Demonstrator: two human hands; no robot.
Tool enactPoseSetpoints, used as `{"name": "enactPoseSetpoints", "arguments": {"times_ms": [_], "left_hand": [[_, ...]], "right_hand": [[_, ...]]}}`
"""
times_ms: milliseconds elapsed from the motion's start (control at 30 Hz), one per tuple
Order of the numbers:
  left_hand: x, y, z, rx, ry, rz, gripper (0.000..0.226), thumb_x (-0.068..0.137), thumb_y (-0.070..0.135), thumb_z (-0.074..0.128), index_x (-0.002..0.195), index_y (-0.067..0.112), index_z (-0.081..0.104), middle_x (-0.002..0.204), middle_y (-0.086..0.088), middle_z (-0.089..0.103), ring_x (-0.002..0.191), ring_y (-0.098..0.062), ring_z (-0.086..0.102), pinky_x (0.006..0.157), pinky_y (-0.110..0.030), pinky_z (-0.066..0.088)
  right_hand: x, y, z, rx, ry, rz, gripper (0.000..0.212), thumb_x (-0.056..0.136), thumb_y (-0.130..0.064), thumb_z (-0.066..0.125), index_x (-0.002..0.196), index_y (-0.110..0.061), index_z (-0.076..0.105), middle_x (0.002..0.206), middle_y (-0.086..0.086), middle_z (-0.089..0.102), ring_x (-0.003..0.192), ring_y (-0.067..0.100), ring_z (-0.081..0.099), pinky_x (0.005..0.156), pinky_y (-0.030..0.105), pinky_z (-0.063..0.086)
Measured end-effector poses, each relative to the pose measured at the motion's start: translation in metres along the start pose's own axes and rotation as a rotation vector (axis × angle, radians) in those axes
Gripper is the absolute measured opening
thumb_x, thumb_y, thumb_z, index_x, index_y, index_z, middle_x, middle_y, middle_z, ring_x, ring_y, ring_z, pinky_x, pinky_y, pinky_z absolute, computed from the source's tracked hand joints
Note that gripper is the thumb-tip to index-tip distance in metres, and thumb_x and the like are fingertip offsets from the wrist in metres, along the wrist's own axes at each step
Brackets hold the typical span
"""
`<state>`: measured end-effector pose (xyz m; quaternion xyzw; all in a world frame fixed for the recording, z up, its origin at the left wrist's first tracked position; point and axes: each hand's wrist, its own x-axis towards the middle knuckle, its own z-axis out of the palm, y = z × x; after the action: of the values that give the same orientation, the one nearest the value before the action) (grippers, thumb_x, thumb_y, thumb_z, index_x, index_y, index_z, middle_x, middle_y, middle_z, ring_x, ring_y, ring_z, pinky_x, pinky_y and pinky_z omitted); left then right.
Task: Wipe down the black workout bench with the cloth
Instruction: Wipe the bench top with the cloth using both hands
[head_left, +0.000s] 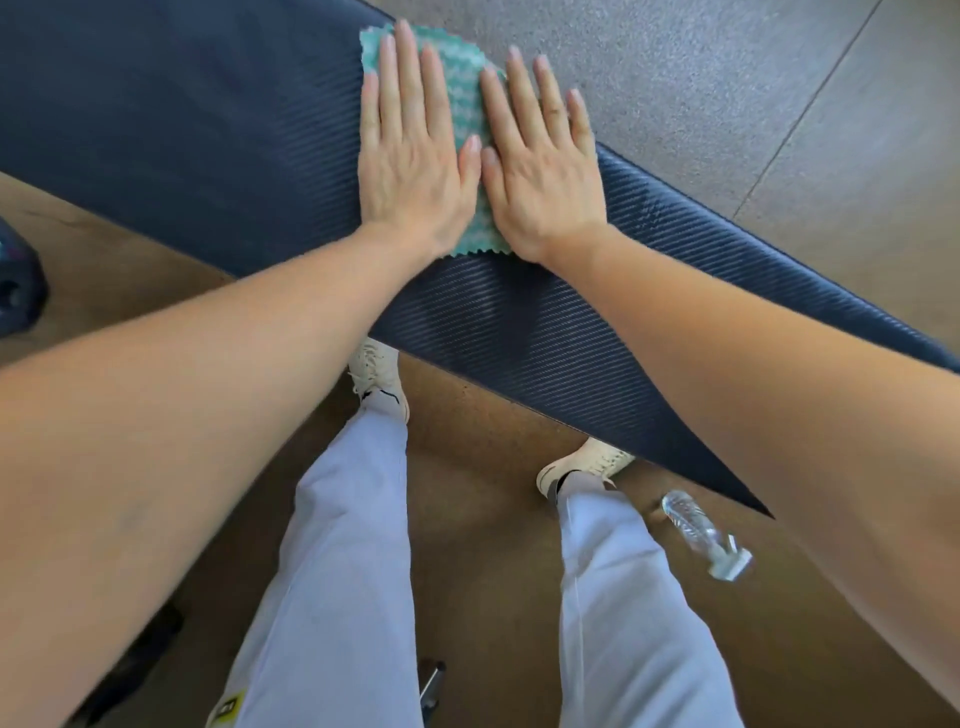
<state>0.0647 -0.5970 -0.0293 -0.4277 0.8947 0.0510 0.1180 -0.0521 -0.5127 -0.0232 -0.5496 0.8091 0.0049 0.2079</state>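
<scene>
Nearest, at the bottom: pale lilac trouser legs and two cream lace-up shoes (378, 375) planted on brown cork-like flooring (483, 561), toes tucked just under the near edge of the padding. Lying on its side on that floor, near the right shoe: a clear plastic spray bottle with a white trigger head (702, 535). At far left, cut off by the frame: a dark rounded object, not identifiable.

Further up, crossing the view diagonally from upper left to lower right: the black workout bench surface with a ribbed carbon-weave vinyl cover (182, 140). Spread flat on it, toward its far edge: the teal-and-white wavy-patterned cloth with pinked zigzag edges (470, 111).

Left hand (410, 156) flat and wide, fingers straight, palm pressing the cloth's left half. Right hand (540, 171) equally flat and spread, pressing the right half, thumbs nearly touching in the middle. No gripping or pinching; simply holding the cloth down by pressure.

Beyond the bench: grey speckled floor tiles (727, 78).

Progress, as a judgement: wiping under way, mid-stroke in the middle section. No clear wet streaks or dirt visible, so no telling which parts are done; long stretches to left and right plausibly left to cover.
</scene>
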Motion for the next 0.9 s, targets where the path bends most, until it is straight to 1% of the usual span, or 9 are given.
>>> {"name": "enactPoseSetpoints", "arguments": {"times_ms": [167, 233, 367, 533, 600, 667, 733, 800, 900], "left_hand": [[0.012, -0.011, -0.006, -0.013, 0.025, 0.099, 0.067, 0.106, 0.046, 0.016, 0.164, 0.013, 0.005, 0.169, -0.026, 0.007, 0.159, -0.037, 0.006, 0.129, -0.05, 0.008], [0.002, -0.014, -0.005, -0.003, 0.025, 0.127, 0.066, 0.107, 0.046, 0.016, 0.164, 0.017, 0.004, 0.169, -0.027, 0.007, 0.158, -0.038, 0.007, 0.129, -0.052, 0.01], [-0.047, -0.026, 0.001, 0.007, -0.041, 0.155, 0.068, 0.108, 0.047, 0.018, 0.164, 0.013, 0.001, 0.169, -0.027, 0.002, 0.158, -0.039, 0.003, 0.128, -0.054, 0.01], [-0.144, -0.04, 0.013, -0.048, -0.158, 0.077, 0.069, 0.109, 0.045, 0.02, 0.164, 0.009, -0.002, 0.168, -0.029, -0.003, 0.158, -0.04, -0.002, 0.129, -0.052, 0.008], [-0.173, -0.048, 0.015, -0.047, -0.215, 0.055, 0.069, 0.108, 0.046, 0.014, 0.164, 0.008, -0.002, 0.168, -0.029, -0.003, 0.158, -0.04, -0.002, 0.129, -0.051, 0.007], [-0.189, -0.063, 0.013, -0.039, -0.249, 0.035, 0.069, 0.107, 0.046, 0.005, 0.163, 0.007, -0.001, 0.169, -0.028, 0.0, 0.158, -0.041, 0.001, 0.129, -0.052, 0.008], [-0.193, -0.065, 0.012, -0.069, -0.266, 0.039, 0.071, 0.106, 0.048, 0.001, 0.164, 0.006, 0.006, 0.169, -0.028, 0.005, 0.158, -0.04, 0.005, 0.129, -0.052, 0.01], [-0.187, -0.062, 0.01, -0.085, -0.257, 0.039, 0.073, 0.105, 0.049, -0.001, 0.163, 0.006, 0.01, 0.168, -0.028, 0.007, 0.158, -0.039, 0.008, 0.129, -0.052, 0.01], [-0.145, -0.073, 0.007, -0.093, -0.195, -0.017, 0.072, 0.106, 0.049, 0.007, 0.163, 0.004, 0.008, 0.168, -0.029, 0.004, 0.158, -0.039, 0.005, 0.129, -0.051, 0.008]], "right_hand": [[0.008, -0.005, -0.002, 0.03, -0.042, 0.064, 0.061, 0.106, -0.042, 0.016, 0.163, -0.023, 0.008, 0.171, 0.002, 0.01, 0.157, 0.028, 0.012, 0.126, 0.047, 0.012], [-0.002, -0.009, 0.0, 0.002, -0.028, 0.072, 0.062, 0.107, -0.044, 0.015, 0.163, -0.022, 0.007, 0.171, 0.005, 0.008, 0.157, 0.03, 0.009, 0.127, 0.05, 0.009], [-0.043, -0.028, 0.015, -0.061, -0.049, 0.029, 0.063, 0.108, -0.046, 0.014, 0.163, -0.018, 0.003, 0.171, 0.011, 0.002, 0.157, 0.036, -0.001, 0.126, 0.056, 0.005], [-0.119, -0.064, 0.046, -0.03, -0.15, -0.03, 0.064, 0.109, -0.045, 0.023, 0.163, -0.018, 0.004, 0.171, 0.011, -0.002, 0.156, 0.038, -0.007, 0.125, 0.058, 0.002], [-0.142, -0.077, 0.052, -0.02, -0.199, -0.071, 0.065, 0.108, -0.043, 0.03, 0.164, -0.019, 0.005, 0.171, 0.01, -0.002, 0.156, 0.038, -0.007, 0.126, 0.058, 0.002], [-0.148, -0.092, 0.051, -0.02, -0.235, -0.123, 0.063, 0.108, -0.043, 0.03, 0.164, -0.02, 0.008, 0.171, 0.007, 0.0, 0.157, 0.036, -0.007, 0.127, 0.056, 0.002], [-0.147, -0.091, 0.049, 0.002, -0.26, -0.122, 0.062, 0.109, -0.045, 0.026, 0.164, -0.022, 0.009, 0.171, 0.004, 0.0, 0.157, 0.034, -0.007, 0.127, 0.054, 0.001], [-0.142, -0.082, 0.045, -0.002, -0.268, -0.142, 0.06, 0.109, -0.045, 0.025, 0.163, -0.024, 0.01, 0.171, 0.002, 0.004, 0.158, 0.032, -0.004, 0.127, 0.054, 0.004], [-0.098, -0.079, 0.03, -0.073, -0.242, -0.237, 0.058, 0.109, -0.044, 0.022, 0.163, -0.024, 0.013, 0.171, 0.002, 0.01, 0.158, 0.03, 0.003, 0.127, 0.052, 0.009]]}}
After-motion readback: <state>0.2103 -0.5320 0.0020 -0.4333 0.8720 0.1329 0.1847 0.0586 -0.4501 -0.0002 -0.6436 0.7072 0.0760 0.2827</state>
